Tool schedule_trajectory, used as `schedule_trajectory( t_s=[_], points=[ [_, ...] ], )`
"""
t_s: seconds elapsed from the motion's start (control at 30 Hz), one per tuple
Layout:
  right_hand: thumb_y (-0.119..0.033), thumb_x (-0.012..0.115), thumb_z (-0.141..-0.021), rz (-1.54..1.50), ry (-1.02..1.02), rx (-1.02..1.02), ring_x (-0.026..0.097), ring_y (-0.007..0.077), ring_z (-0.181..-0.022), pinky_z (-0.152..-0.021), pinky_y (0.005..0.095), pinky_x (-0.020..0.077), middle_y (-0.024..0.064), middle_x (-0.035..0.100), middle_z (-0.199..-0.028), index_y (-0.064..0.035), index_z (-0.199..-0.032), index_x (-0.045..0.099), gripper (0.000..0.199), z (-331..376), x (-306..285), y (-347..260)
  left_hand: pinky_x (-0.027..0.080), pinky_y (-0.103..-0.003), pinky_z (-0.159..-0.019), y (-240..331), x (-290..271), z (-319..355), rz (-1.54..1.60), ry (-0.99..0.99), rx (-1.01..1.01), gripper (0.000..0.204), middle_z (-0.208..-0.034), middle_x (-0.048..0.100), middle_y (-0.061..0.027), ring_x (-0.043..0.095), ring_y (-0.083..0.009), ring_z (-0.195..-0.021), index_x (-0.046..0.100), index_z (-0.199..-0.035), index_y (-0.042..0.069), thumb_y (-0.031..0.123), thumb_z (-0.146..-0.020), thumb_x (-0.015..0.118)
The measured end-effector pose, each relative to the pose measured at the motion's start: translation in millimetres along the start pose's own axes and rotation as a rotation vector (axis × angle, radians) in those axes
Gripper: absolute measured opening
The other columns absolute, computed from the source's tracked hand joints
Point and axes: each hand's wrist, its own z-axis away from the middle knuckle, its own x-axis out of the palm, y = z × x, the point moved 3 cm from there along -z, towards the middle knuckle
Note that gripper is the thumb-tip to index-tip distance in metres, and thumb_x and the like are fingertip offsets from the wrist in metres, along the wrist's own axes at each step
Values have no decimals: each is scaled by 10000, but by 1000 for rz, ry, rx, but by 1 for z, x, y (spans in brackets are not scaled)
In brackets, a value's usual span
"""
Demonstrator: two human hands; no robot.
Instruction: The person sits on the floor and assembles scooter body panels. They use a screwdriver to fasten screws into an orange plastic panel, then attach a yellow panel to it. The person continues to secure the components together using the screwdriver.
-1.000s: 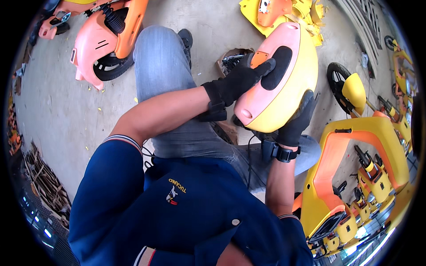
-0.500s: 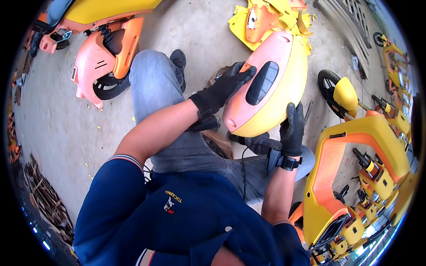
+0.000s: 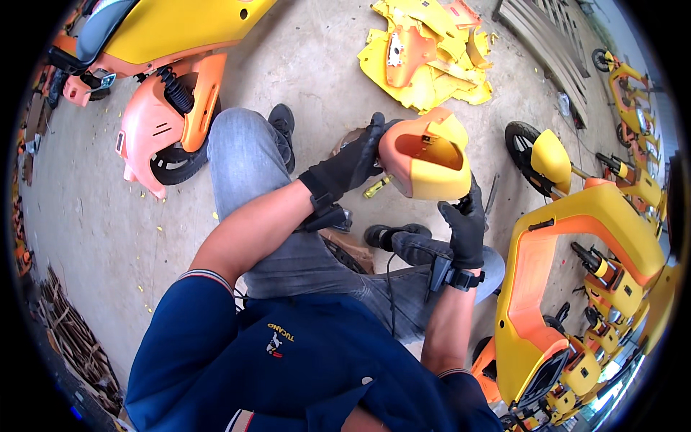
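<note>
A hollow plastic scooter cover (image 3: pixel 437 186), orange on its left side and yellow on its right, is held up between my two black-gloved hands. Its open cavity faces me, with small fittings visible inside. My left hand (image 3: pixel 358 157) grips its left side, the fingers pointing up along the edge. At the lower right corner, my right hand (image 3: pixel 466 219) holds the yellow side with curled fingers. Close below my left fingers, a yellow-handled tool (image 3: pixel 376 187) shows near the floor.
Broken yellow and orange panels (image 3: pixel 425 61) lie heaped on the concrete ahead. An orange scooter front (image 3: pixel 155 119) with its wheel stands at left. To the right are a yellow-orange frame (image 3: pixel 518 288), a wheel (image 3: pixel 529 151) and several parked scooters. Wooden slats (image 3: pixel 547 50) lie far right.
The cover has been tipped from showing its outer face with a dark window to showing its open hollow. Both hands stay on it, and the panel heap behind is less covered.
</note>
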Motion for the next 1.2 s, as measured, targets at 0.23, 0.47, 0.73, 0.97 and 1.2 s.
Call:
schedule_trajectory(
  t_s=[0.23,0.47,0.73,0.97,1.2],
  points=[
    [40,646,-831,34,36,-51,559,149,-1156,-826,250,508,65,444,-1428,-54,-1432,481,630,-3,-2,-5,375,-351,-1142,-7,-7,-5,137,-224,82,504,-1472,475,-107,483,-208,-1326,388,-1463,20,345,-1079,377],
    [-37,589,-920,296,73,-291,556,168,-1167,-843,272,515,97,379,-1454,-75,-1367,569,449,-7,-8,-8,372,-353,-1148,-4,-8,-1,48,-335,110,518,-1477,458,-132,485,-202,-1330,349,-1488,9,185,-1028,511],
    [17,540,-875,440,90,-286,513,199,-1145,-875,307,479,124,445,-1413,-120,-1281,651,442,0,4,-36,444,-330,-1081,-3,-12,-4,-127,-318,47,563,-1418,508,-94,548,-154,-1239,389,-1461,32,357,-1027,541],
    [32,542,-851,783,64,-509,459,292,-1240,-1002,376,405,142,506,-1370,-134,-1200,706,419,5,14,-70,521,-284,-926,1,5,7,-286,-172,28,534,-1268,593,-70,597,-119,-1082,461,-1391,28,339,-990,625],
    [140,500,-708,794,15,-537,458,318,-1167,-948,382,422,133,538,-1323,-172,-1163,731,599,7,19,-80,531,-315,-964,-1,18,18,-120,-189,-9,608,-1299,602,-80,614,-157,-1137,438,-1422,42,224,-920,729]
  ],
)
